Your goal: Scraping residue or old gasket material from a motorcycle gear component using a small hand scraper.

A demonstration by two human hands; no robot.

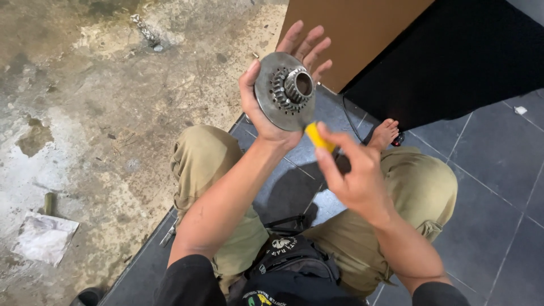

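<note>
My left hand (271, 107) holds up a round grey metal disc (272, 105) with a toothed gear hub (294, 88) at its middle, the thumb on the left rim and the fingers spread behind it. My right hand (351, 170) pinches a small yellow object (317, 136) just below the disc's lower right edge. I sit cross-legged in khaki trousers (207, 164) with one bare foot (384, 134) showing past my right hand.
Stained rough concrete (85, 113) lies to the left with a crumpled paper (44, 238) and a small cylinder (50, 203). Dark grey tiles (498, 187) lie to the right. A brown panel (351, 28) and a black mat (453, 56) stand ahead. A black bag (294, 255) rests in my lap.
</note>
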